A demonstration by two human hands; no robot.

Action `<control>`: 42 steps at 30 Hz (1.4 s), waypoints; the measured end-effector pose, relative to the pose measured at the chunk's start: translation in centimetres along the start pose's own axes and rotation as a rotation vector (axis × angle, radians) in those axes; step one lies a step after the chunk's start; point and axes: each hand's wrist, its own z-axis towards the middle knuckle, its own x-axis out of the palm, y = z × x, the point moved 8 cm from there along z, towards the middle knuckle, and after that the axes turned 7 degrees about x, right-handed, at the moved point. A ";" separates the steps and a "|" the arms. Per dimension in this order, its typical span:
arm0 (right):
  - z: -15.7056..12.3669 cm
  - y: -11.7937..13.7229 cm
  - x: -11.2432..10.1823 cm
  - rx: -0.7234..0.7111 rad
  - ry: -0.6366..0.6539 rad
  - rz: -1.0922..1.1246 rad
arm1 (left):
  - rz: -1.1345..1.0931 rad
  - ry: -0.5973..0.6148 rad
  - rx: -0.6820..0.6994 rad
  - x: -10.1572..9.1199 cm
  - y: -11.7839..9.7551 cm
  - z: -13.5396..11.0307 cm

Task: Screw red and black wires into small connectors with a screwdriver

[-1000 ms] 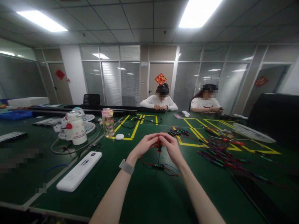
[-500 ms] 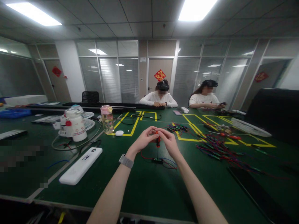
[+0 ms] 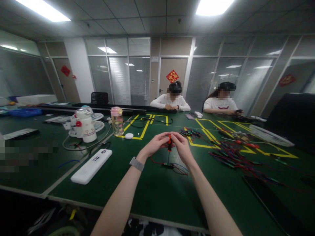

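Observation:
My left hand (image 3: 157, 145) and my right hand (image 3: 182, 146) meet above the green table (image 3: 157, 200), fingers pinched together on a small red and black screwdriver (image 3: 169, 143) held upright. Its thin shaft runs down to a small dark circuit part (image 3: 167, 165) lying on the table. Red, blue and black wires (image 3: 179, 168) spread from that part. A grey watch (image 3: 136, 163) is on my left wrist.
A white flat device (image 3: 91, 166) lies left of my arms. Farther left stand a white bottle (image 3: 85, 125), a pink-capped bottle (image 3: 117, 121) and a small white puck (image 3: 129, 135). Several coloured wire bundles (image 3: 228, 154) lie right. Two people (image 3: 170, 100) sit across the table.
The view has shifted slightly, so the table edge shows lower down. My hands stay pinched on the screwdriver above the circuit part, with little movement between them.

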 end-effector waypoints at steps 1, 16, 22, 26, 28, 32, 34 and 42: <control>0.1 -0.1 0.0 0.002 -0.003 0.004 | 0.008 0.005 0.003 0.0 0.0 0.0; 0.0 -0.6 -0.2 0.032 -0.045 -0.004 | -0.018 -0.032 -0.018 -0.2 0.0 0.0; -0.1 0.1 0.2 -0.044 -0.022 -0.078 | 0.090 -0.050 0.056 -0.4 -0.3 0.3; -0.1 0.6 0.5 -0.128 0.000 -0.150 | 0.124 -0.081 0.074 -0.6 -0.5 0.3; -0.1 0.7 0.5 -0.154 0.008 -0.185 | 0.132 -0.083 0.074 -0.5 -0.6 0.3; -0.2 1.0 0.4 -0.161 -0.008 -0.190 | 0.107 -0.087 0.034 -0.3 -0.4 0.2; -0.3 1.1 0.4 -0.155 -0.022 -0.185 | 0.090 -0.084 0.012 -0.1 -0.2 0.1; -0.3 0.1 0.0 -0.035 -0.043 -0.074 | 0.155 -0.026 0.086 0.3 -0.9 0.2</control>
